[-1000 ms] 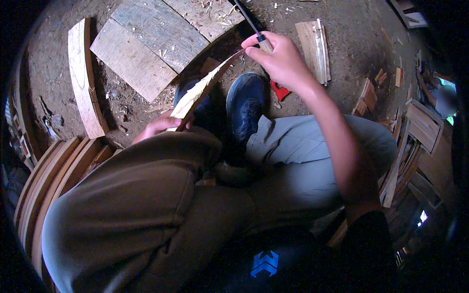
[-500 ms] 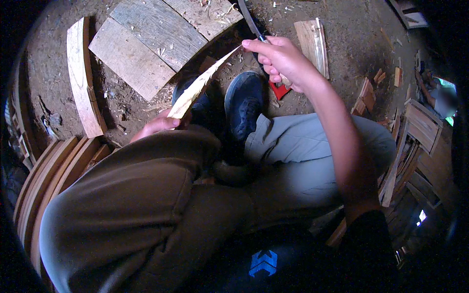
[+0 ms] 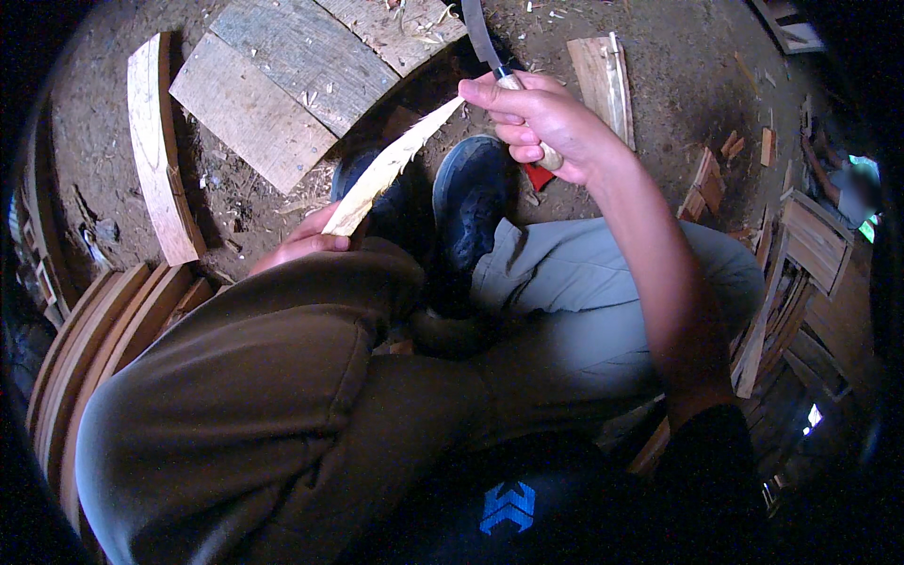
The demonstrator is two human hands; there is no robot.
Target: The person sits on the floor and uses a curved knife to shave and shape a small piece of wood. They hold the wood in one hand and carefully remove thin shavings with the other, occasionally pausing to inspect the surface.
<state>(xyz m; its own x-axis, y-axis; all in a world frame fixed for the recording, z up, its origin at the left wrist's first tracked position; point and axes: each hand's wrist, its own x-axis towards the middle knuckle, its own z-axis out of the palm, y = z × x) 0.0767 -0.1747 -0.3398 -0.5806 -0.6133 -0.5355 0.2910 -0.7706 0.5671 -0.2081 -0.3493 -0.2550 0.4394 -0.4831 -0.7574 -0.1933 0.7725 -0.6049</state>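
Note:
A pale, tapering piece of wood [image 3: 381, 176] with splintered edges slants between my two hands above my shoes. My left hand [image 3: 306, 237] is closed round its wide lower end, partly hidden behind my knee. My right hand [image 3: 551, 127] grips the pale handle of a knife [image 3: 480, 38], whose dark, slightly curved blade points up and away from me. The right thumb and forefinger also touch the wood's narrow tip. On the ground under the right hand, a red object [image 3: 540, 178] shows in part.
A low platform of planks [image 3: 282, 80] with shavings on it stands ahead. At the left lie a curved board [image 3: 153, 141] and a stack of curved boards [image 3: 104, 330]. Wood offcuts [image 3: 603, 89] lie ahead right. Another person [image 3: 852, 193] is at the far right.
The wood piece has rolled to show more of its broad pale face. My right hand has turned slightly, so more of the knife's handle shows and less of the red object.

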